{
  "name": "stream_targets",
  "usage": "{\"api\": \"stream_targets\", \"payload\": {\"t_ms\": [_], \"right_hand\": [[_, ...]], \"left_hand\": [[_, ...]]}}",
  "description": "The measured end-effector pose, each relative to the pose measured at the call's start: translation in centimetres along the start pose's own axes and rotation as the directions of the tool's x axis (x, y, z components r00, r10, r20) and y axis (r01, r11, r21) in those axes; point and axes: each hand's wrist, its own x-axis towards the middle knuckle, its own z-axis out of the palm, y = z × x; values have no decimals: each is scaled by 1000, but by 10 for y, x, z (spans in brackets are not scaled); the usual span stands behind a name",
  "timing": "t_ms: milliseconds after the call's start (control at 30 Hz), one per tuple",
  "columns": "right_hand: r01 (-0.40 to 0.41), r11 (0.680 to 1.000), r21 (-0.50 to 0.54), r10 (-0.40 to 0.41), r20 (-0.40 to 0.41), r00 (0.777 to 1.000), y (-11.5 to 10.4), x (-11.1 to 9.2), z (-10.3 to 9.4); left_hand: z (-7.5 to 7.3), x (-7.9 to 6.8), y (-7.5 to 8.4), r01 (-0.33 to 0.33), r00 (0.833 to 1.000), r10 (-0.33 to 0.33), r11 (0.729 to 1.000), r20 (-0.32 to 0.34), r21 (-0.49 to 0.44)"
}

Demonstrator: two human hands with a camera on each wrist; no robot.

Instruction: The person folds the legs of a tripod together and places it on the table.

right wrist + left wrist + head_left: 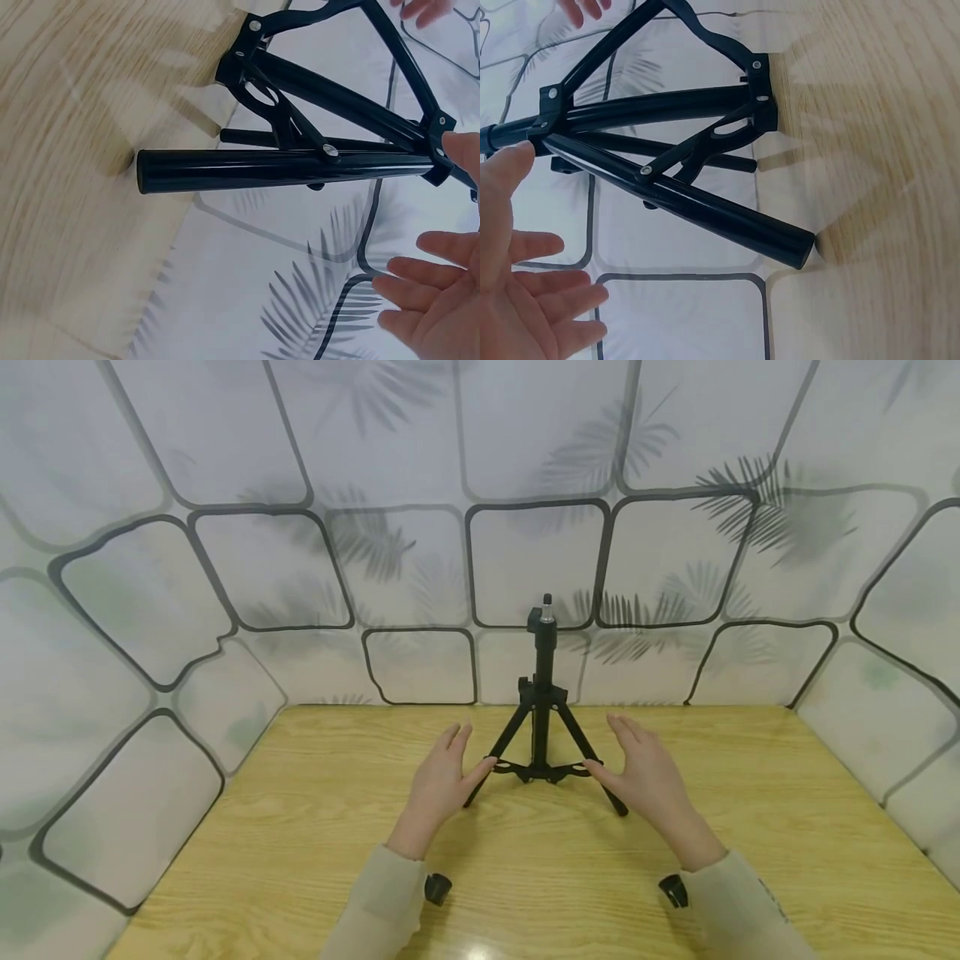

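Observation:
A black tripod stand (pixel 544 668) stands upright on the table with its legs spread and a silver-and-black stud on top. To its left is my left hand (pixel 442 781), fingers extended and thumb pointing toward a leg. My right hand (pixel 652 777) mirrors it on the other side. Neither hand grips the stand; whether a thumb touches it, I cannot tell. In the left wrist view, one thick leg (pixel 697 202) and the lower brace (pixel 727 135) lie beyond the relaxed fingers (pixel 570 301). The right wrist view shows another leg (pixel 240 171) beside the outstretched fingers (pixel 420 281).
The wood-grain table (pixel 547 902) stretches around the stand. Behind it and at both sides rises a pale wall covering (pixel 420 568) with dark outlines and leaf prints. A small black piece (pixel 437 888) shows beside the left cuff, and a similar one (pixel 674 890) beside the right.

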Motion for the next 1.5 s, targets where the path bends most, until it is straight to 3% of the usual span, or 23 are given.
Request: {"api": "stream_targets", "payload": {"t_ms": [267,500,867,1033,1267,1500], "right_hand": [[31,997,71,-26,-68,997,-2,0,0],[45,993,111,-35,-92,995,-3,4,-1],[80,980,182,-53,-146,988,-18,23,-19],[99,972,214,-63,-167,984,-29,39,-29],[195,961,196,-141,-257,956,-43,68,-45],[144,952,270,-100,-173,980,-51,90,-54]], "left_hand": [[1,0,3,-34,995,32,999,-98,-18],[4,-1,3,-28,994,20,997,-105,-76],[14,0,-2,44,998,-50,978,-26,-206],[20,0,-7,90,996,-84,946,34,-312],[27,3,-14,133,991,-109,897,82,-421],[32,5,-17,170,982,-114,885,152,-434]]}}
